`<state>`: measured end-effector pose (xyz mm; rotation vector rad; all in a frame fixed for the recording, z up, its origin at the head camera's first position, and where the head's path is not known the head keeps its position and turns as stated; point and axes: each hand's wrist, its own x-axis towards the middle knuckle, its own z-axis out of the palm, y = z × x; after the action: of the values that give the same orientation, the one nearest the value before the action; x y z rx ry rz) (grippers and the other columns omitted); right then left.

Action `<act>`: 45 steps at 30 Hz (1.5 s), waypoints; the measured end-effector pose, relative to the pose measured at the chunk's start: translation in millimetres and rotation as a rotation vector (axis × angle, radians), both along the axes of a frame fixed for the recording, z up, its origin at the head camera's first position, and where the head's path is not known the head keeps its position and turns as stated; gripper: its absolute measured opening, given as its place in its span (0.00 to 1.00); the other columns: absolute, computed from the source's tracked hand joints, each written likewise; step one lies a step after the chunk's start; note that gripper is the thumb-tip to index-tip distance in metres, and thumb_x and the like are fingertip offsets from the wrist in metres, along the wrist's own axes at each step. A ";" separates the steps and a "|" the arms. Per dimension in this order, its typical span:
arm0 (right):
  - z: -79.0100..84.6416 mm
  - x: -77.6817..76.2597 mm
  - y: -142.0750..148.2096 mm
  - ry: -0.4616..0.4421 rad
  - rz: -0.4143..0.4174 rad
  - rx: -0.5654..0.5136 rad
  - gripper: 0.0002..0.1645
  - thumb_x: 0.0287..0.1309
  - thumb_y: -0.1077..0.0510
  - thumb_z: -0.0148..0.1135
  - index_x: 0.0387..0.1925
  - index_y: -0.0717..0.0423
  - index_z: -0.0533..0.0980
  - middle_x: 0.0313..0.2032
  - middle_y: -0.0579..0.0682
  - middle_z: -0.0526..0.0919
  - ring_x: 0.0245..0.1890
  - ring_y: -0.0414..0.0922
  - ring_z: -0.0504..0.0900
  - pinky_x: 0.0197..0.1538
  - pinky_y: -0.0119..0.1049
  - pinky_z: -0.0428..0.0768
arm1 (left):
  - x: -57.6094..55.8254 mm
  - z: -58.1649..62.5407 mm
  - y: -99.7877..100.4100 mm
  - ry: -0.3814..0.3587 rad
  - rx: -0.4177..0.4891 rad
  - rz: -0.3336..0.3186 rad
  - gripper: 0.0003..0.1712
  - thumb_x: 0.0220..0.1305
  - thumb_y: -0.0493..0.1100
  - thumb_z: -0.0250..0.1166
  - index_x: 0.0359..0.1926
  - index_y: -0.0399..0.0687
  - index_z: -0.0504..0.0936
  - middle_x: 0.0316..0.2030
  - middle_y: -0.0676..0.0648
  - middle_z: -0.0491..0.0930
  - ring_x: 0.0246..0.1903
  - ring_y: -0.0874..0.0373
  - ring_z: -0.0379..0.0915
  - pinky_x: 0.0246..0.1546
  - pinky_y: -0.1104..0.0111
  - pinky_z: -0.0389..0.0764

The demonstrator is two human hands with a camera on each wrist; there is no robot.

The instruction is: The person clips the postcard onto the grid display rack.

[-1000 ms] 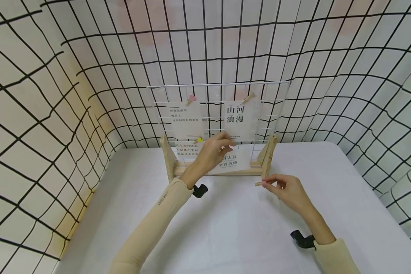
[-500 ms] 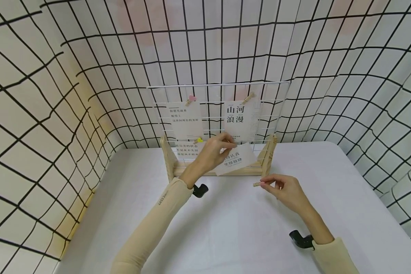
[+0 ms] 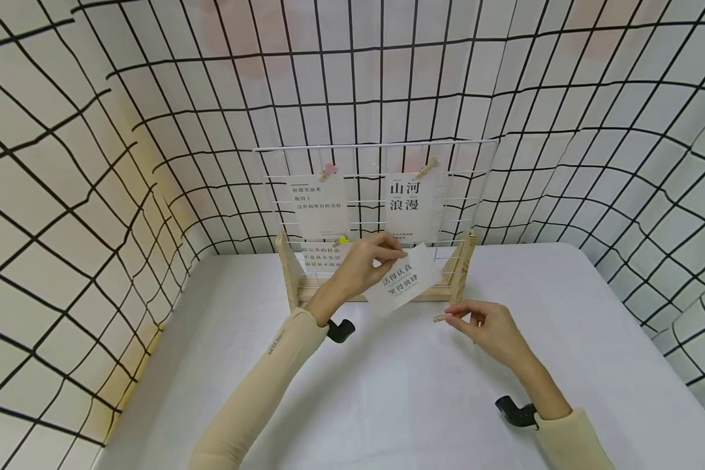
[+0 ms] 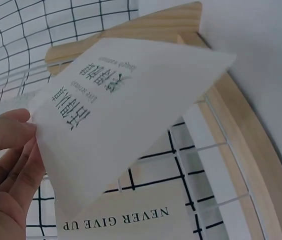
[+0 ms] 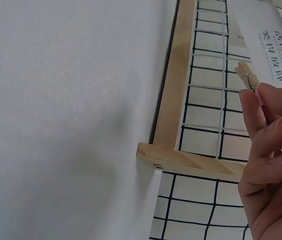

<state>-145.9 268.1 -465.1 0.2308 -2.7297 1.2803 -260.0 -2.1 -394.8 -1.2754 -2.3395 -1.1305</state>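
Observation:
My left hand [image 3: 371, 262] pinches a white printed card [image 3: 402, 281] by its upper edge, and the card hangs tilted in front of the rack's lower right. In the left wrist view that card [image 4: 125, 100] stands away from the wire grid. My right hand [image 3: 487, 329] pinches a small wooden clothespin [image 5: 247, 76] between thumb and forefinger, low in front of the rack's right leg. Pink shows at the clothespin's held end. The white wire grid rack [image 3: 364, 145] has wooden feet [image 3: 463, 264]. Apart from the rack, the clothespin touches only my fingers.
Clipped to the grid are an upper left card [image 3: 317, 219], an upper right card [image 3: 414, 219] and a lower left card [image 3: 320, 258]. A pink-topped clip, a plain clip [image 3: 427, 168] and a yellow-topped clip hold them. A white cloth [image 3: 388, 391] covers the table; gridded fabric hangs behind.
The card in my left hand has tilted, its lower edge swinging out from the rack toward me. My right hand has shifted slightly left with the clothespin.

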 end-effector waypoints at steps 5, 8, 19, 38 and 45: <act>-1.3 -0.1 0.0 -0.001 -0.007 0.008 0.08 0.61 0.55 0.74 0.42 0.50 0.88 0.25 0.49 0.79 0.23 0.37 0.69 0.21 0.29 0.64 | 1.5 -0.4 -2.4 -0.066 0.018 -0.025 0.12 0.65 0.26 0.67 0.47 0.34 0.90 0.47 0.41 0.84 0.46 0.50 0.83 0.44 0.75 0.84; -2.0 -0.2 0.5 0.003 -0.009 0.010 0.08 0.61 0.55 0.74 0.42 0.50 0.88 0.25 0.48 0.79 0.23 0.37 0.69 0.21 0.29 0.64 | 2.0 0.0 -3.9 -0.122 0.027 -0.050 0.13 0.64 0.25 0.67 0.48 0.33 0.89 0.49 0.41 0.84 0.48 0.49 0.82 0.44 0.75 0.84; -1.3 -0.5 0.2 0.010 0.001 0.014 0.07 0.61 0.56 0.74 0.41 0.51 0.88 0.24 0.47 0.79 0.23 0.37 0.68 0.21 0.30 0.65 | 4.2 2.3 -8.9 -0.360 0.109 -0.097 0.13 0.62 0.23 0.68 0.48 0.29 0.88 0.53 0.36 0.83 0.56 0.43 0.82 0.50 0.71 0.85; -1.3 0.0 0.6 0.027 0.024 -0.006 0.07 0.61 0.55 0.75 0.41 0.51 0.88 0.23 0.45 0.78 0.22 0.36 0.68 0.21 0.29 0.65 | 5.7 -3.4 -6.2 -0.207 0.045 -0.010 0.09 0.64 0.28 0.69 0.44 0.34 0.89 0.41 0.38 0.90 0.37 0.50 0.89 0.38 0.69 0.88; -1.1 0.7 0.2 0.013 0.024 -0.014 0.07 0.61 0.56 0.74 0.41 0.50 0.88 0.27 0.46 0.82 0.22 0.37 0.69 0.21 0.29 0.65 | 6.2 -3.6 -8.1 -0.237 0.103 -0.026 0.09 0.63 0.26 0.69 0.43 0.33 0.90 0.42 0.36 0.90 0.39 0.47 0.89 0.37 0.74 0.87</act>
<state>-145.2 268.2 -466.2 0.2698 -2.7144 1.2994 -253.8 -10.2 -398.3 -1.1967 -2.3962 -1.4622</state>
